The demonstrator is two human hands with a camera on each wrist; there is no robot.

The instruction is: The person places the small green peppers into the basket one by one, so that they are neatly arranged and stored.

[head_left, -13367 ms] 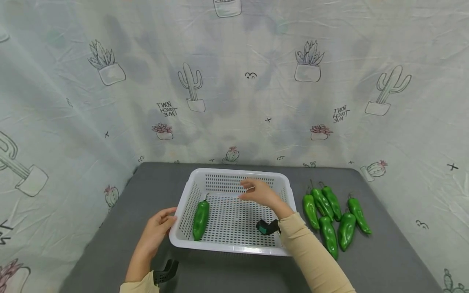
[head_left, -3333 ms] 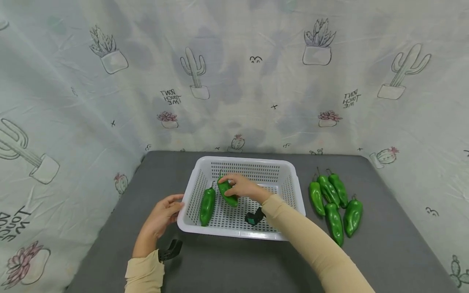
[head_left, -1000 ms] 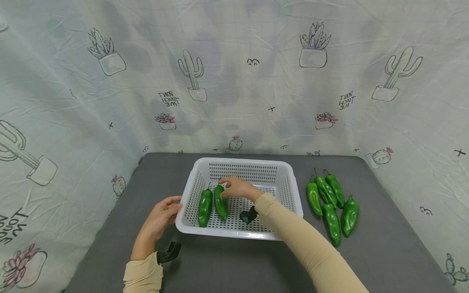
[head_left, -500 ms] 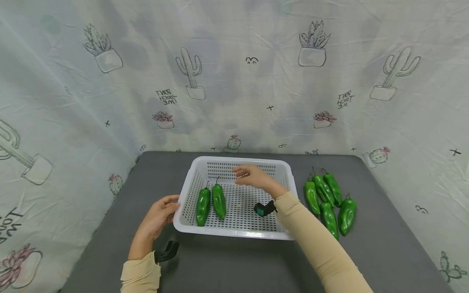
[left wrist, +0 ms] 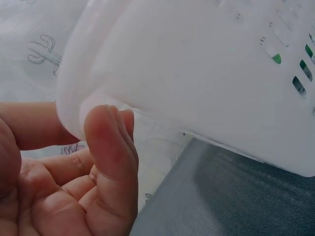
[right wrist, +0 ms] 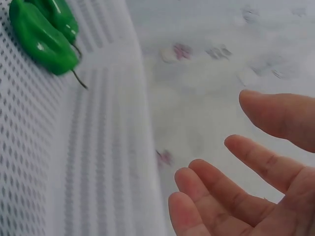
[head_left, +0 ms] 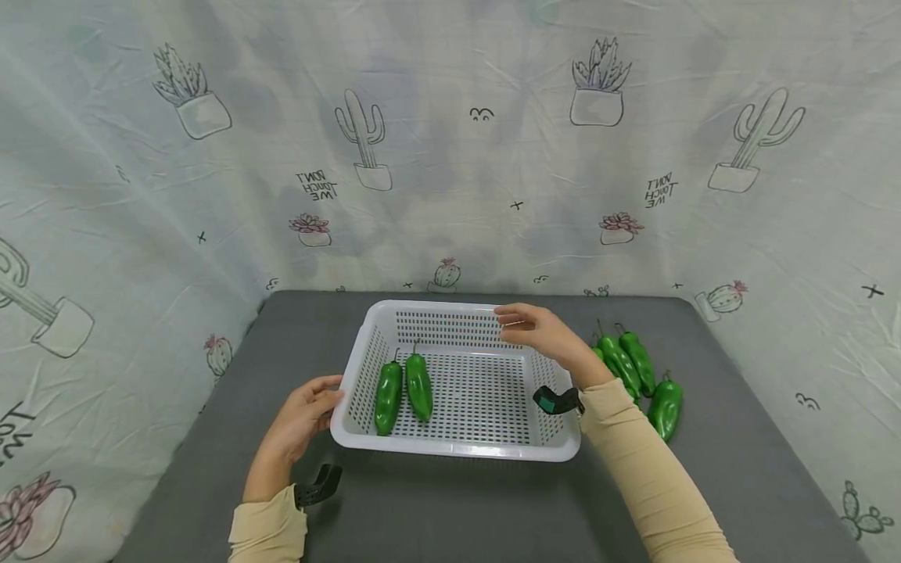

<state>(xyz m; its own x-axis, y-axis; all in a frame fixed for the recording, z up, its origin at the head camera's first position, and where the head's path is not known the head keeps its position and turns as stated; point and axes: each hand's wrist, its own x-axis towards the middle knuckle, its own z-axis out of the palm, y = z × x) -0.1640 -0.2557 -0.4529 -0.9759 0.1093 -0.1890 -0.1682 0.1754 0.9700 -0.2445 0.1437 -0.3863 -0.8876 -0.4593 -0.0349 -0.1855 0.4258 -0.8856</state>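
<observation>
A white slotted plastic basket (head_left: 450, 449) stands on the dark grey table. My left hand (head_left: 299, 422) grips its left rim; in the left wrist view, fingers (left wrist: 110, 142) meet the rim's edge. Two long green peppers (head_left: 419, 387) lie side by side inside, towards the left end, stems pointing to the far wall. Over the basket's far right corner is my right hand (head_left: 538, 332), fingers loosely extended and holding nothing. The right wrist view shows that hand's spread fingers (right wrist: 236, 196) beside the basket wall, away from the peppers.
Several more green peppers (head_left: 665, 407) are grouped on the table right of the basket, partly hidden by my right forearm. A pale curtain (head_left: 450, 156) printed with cacti hangs behind the grey table (head_left: 450, 508) and along its sides.
A second pepper was laid beside the first in the basket, and my right hand let it go. Since then that hand has moved right. My left hand has stayed at the rim.
</observation>
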